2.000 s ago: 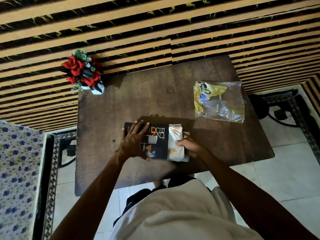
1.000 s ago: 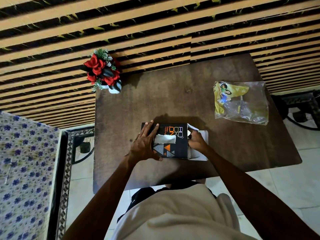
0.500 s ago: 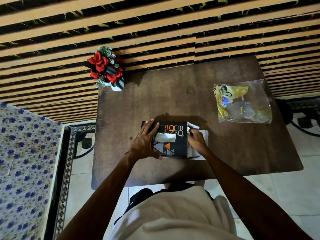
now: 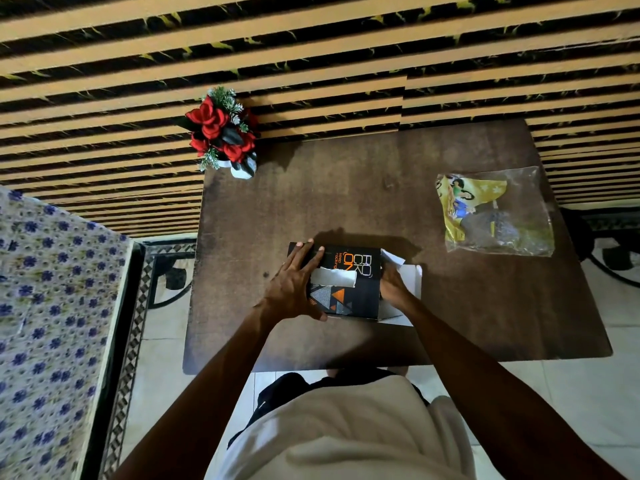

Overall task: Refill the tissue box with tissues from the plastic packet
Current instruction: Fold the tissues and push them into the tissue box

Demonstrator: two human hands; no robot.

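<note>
View from my head, looking down on a dark wooden table [image 4: 346, 188]. The black tissue box [image 4: 349, 292] lies near the table's front edge, its printed top face up, with a strip of white tissue [image 4: 334, 277] showing through the slot. My left hand [image 4: 294, 289] lies flat on the left end of the box, fingers [image 4: 304, 254] spread and extended toward the far edge, thumb along the near edge; it presses on the box rather than closing round it. My right hand [image 4: 393, 287] is at the right end of the box, where the white end flaps [image 4: 414, 275] stand open; its fingers are tucked into or against that opening and hidden there, so I cannot tell how far they are curled or whether they grip anything. The clear plastic packet [image 4: 498, 213], with yellow print at its left side, lies flat near the right edge of the table, well apart from the box and from both hands. A small pot of red flowers [image 4: 221, 133] stands at the far left corner. Behind the table runs a striped wall [image 4: 311, 46].
</note>
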